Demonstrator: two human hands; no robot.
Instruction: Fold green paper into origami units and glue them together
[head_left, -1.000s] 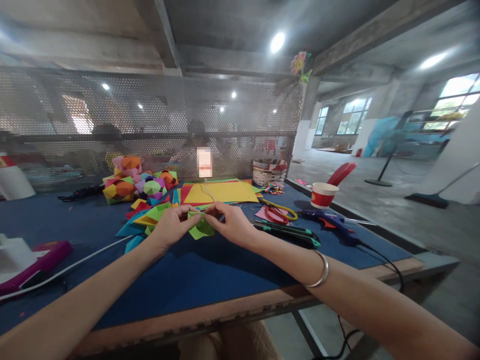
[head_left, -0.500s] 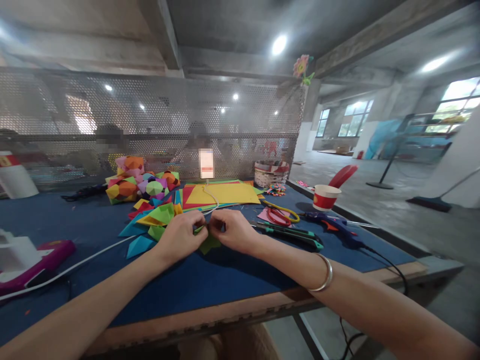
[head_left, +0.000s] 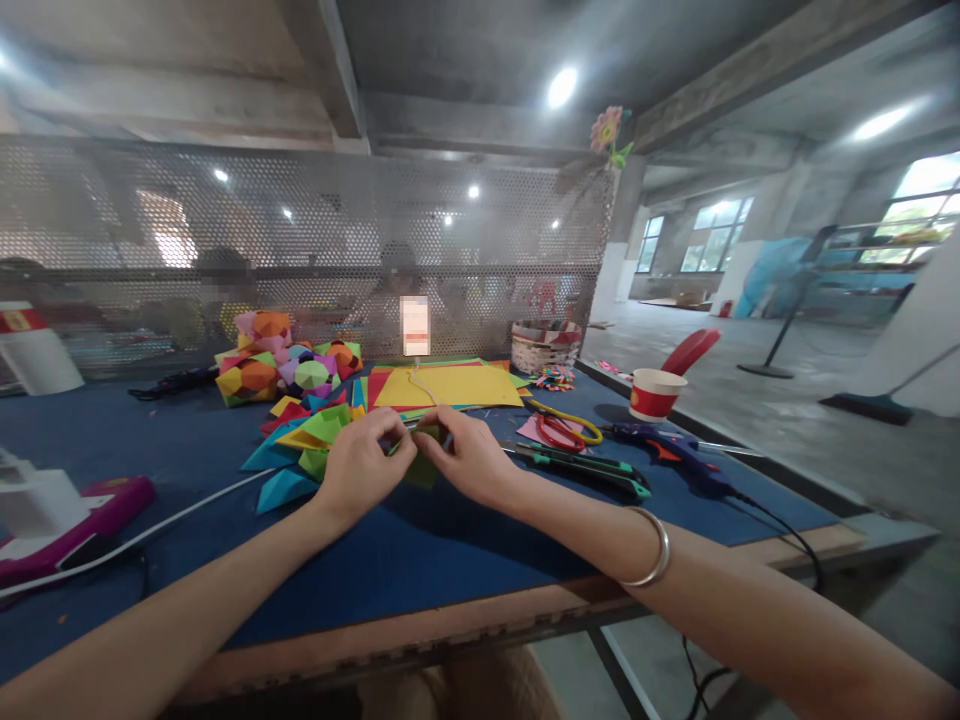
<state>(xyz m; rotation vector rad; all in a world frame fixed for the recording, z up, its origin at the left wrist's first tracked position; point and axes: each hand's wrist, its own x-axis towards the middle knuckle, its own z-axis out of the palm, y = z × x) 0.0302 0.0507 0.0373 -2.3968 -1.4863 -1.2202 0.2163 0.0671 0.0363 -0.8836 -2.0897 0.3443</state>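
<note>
A small piece of green paper [head_left: 424, 474] is pinched between my two hands above the blue table. My left hand [head_left: 366, 462] is closed on its left side, thumb against the fingers. From the other side my right hand [head_left: 474, 458] grips it, fingertips nearly touching those of the left. My fingers hide most of the paper, so its folds do not show clearly. Just left of my left hand lie folded paper pieces [head_left: 321, 428] in green, yellow, red and blue. Behind the hands is a stack of coloured sheets [head_left: 469, 386], yellow on top.
Colourful paper balls [head_left: 247, 375] sit at the back left. Right of my hands lie scissors [head_left: 577, 432], a green-and-black cutter [head_left: 592, 468] and a glue gun [head_left: 671, 455]. A paper cup [head_left: 655, 395], a woven basket [head_left: 545, 347], a lit phone [head_left: 415, 326] and a purple power strip [head_left: 112, 505] stand around.
My fingers have shifted on the green paper. The right hand's fingers have straightened somewhat and reach further over it; the paper has turned slightly. The whole view has moved a little.
</note>
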